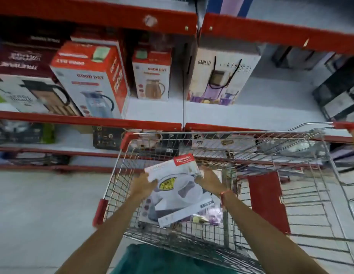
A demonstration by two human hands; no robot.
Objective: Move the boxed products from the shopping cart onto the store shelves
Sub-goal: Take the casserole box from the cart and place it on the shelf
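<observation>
A flat white box (177,191) with a red corner label and a picture of serving bowls sits inside the wire shopping cart (320,175). My left hand (141,184) grips its left edge and my right hand (208,179) grips its right edge, so both hold it above the cart floor. Under the box lies another package (215,215) with purple print, mostly hidden. The middle store shelf (251,113) runs across the view just beyond the cart.
Red and white jug boxes (91,80) (151,76) stand on the middle shelf at left, a tall white box (223,76) with purple items beside them, bare shelf to its right. Lower shelves (43,153) hold dark goods. A red flap (268,200) hangs in the cart.
</observation>
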